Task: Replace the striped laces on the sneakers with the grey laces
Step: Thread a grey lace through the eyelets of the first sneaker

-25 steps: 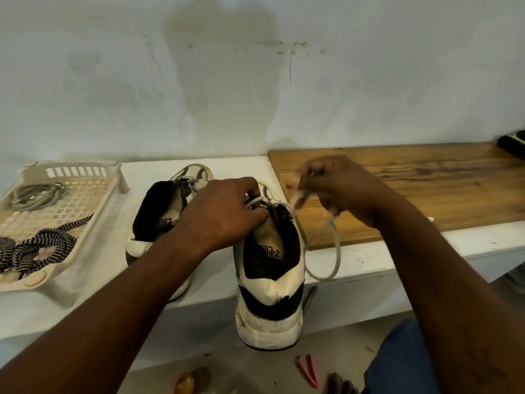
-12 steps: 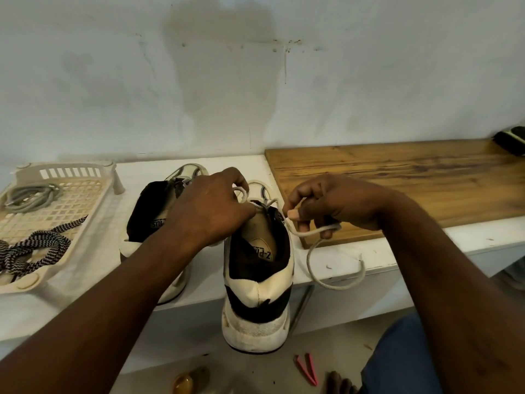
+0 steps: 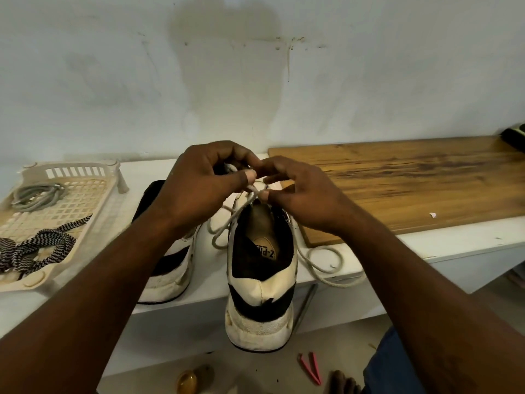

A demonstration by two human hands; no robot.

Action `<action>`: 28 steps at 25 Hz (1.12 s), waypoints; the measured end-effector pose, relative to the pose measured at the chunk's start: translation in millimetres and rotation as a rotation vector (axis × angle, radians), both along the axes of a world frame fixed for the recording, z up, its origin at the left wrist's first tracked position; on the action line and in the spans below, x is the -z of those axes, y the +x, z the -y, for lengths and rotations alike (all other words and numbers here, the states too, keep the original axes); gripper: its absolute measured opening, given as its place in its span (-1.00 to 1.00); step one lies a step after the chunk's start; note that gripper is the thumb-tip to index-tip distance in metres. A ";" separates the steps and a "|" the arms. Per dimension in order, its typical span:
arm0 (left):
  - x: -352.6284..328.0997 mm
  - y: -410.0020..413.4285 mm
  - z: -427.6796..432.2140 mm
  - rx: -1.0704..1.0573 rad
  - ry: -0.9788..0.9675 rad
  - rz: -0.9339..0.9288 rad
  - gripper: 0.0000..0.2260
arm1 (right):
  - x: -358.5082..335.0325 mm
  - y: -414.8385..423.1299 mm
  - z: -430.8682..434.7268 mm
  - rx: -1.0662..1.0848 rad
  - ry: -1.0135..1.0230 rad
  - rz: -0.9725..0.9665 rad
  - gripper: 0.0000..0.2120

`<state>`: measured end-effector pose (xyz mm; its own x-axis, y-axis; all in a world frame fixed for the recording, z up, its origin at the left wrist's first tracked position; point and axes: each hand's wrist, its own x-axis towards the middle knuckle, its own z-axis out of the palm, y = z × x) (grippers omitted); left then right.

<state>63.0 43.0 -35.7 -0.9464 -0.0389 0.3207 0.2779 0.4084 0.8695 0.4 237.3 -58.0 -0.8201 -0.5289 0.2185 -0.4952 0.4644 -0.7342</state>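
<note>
We see both hands meeting over the shoe: the left hand (image 3: 204, 180) has its fingers curled, thumb clamping a strand, and the right hand (image 3: 301, 194) pinches the same grey lace (image 3: 324, 268) just beside it, fingertips almost touching. The pinch sits right above the mouth of the near sneaker (image 3: 261, 280), at the top of its tongue. From there we follow the lace down both ways: one loop hangs on the left side of the shoe, and the other trails right across the white shelf (image 3: 454, 243) and curls at its near edge. The sneaker points away from us, its heel overhanging the shelf's near edge.

Left of it stands the second sneaker (image 3: 167, 268), partly behind the left forearm, also toe-away. Whether it is laced we cannot tell.

Now the container: a beige lattice basket (image 3: 82, 166) at the far left. In its far corner lies a coiled grey lace (image 3: 37, 196); nearer to us, a black-and-white striped lace (image 3: 37, 245) is bunched up, one end stretched out over the lattice floor.

To the right, a wooden board (image 3: 412, 189) lies on the shelf.
</note>
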 end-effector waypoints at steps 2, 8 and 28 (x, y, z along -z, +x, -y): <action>-0.7 0.9 -2.0 0.039 0.035 -0.047 -0.82 | 6.4 1.7 10.5 -0.043 -0.088 0.012 -0.66; -4.0 -2.9 11.5 -0.089 0.045 0.120 -0.69 | 4.2 -15.4 3.1 0.317 -0.229 -0.083 -0.97; -0.1 0.0 9.5 -0.179 -0.243 0.173 -0.85 | 2.4 -26.6 -18.4 0.428 0.212 -0.230 -0.74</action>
